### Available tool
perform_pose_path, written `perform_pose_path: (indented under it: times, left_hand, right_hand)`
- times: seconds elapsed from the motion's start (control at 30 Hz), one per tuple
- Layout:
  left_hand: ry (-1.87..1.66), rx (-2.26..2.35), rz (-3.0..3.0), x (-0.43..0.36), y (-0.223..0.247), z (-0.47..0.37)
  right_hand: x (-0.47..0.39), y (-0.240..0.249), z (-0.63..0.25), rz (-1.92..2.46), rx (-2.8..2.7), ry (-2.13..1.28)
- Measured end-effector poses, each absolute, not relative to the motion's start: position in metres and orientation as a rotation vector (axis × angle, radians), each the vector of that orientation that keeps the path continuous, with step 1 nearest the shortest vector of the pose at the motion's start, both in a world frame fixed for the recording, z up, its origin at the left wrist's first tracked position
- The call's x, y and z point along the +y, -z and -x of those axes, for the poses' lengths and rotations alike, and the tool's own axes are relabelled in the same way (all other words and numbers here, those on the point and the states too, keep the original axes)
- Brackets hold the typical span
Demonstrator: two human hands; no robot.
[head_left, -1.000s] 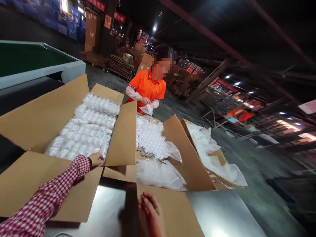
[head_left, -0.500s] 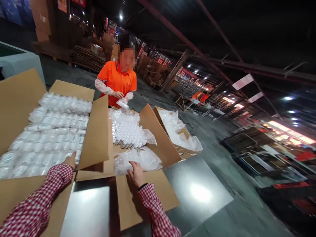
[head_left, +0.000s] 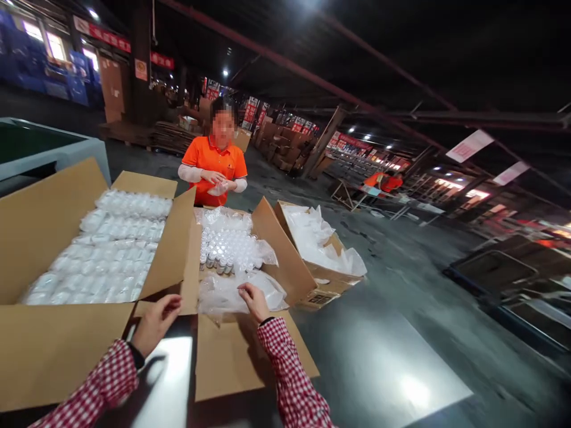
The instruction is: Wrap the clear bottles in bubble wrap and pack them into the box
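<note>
My left hand (head_left: 156,324) hovers over the gap between two open cartons, its fingers curled and apart, with nothing in them. My right hand (head_left: 255,302) is at clear plastic wrap (head_left: 223,295) in the near end of the middle carton (head_left: 250,356); thumb and forefinger are pinched together at the wrap. Behind that wrap stand rows of small white-capped bottles (head_left: 225,246). In the large left carton (head_left: 66,351) lie several rows of wrapped white packs (head_left: 107,255).
A person in an orange shirt (head_left: 214,169) stands beyond the cartons, handling something clear. Another carton (head_left: 321,285) with white plastic sheets is at right. The shiny metal table (head_left: 379,362) lies under the cartons.
My left hand has come out of the left carton, moving right and toward me. My right hand stays at the wrap, its fingers now closer together. The view has turned left.
</note>
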State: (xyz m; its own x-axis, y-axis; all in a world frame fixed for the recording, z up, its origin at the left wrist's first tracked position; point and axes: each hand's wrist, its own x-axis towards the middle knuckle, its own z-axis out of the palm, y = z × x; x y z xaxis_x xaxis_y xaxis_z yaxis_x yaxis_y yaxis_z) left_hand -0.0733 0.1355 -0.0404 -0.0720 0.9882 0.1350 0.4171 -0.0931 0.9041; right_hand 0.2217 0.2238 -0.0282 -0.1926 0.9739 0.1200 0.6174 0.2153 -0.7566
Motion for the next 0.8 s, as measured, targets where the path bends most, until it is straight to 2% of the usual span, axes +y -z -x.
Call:
perform_pose_path:
  times: [0.23, 0.37, 0.53, 0.8]
  left_hand:
    - [-1.166, 1.455, -1.591, 0.17, 0.03, -0.005]
    - [-1.148, 1.388, -1.552, 0.189, 0.001, -0.013]
    - [-1.258, 1.22, -1.424, 0.169, -0.038, -0.006]
    - [-1.34, 1.135, -1.03, 0.111, -0.03, -0.008]
  right_hand:
    - [0.207, 0.011, -0.229, 1.213, -1.64, -0.818]
    - [0.2, -0.02, -0.235, 1.1, -1.428, -0.79]
    - [0.205, -0.05, -0.235, 1.034, -1.118, -0.757]
    - [0.202, -0.023, -0.229, 1.14, -1.044, -0.765]
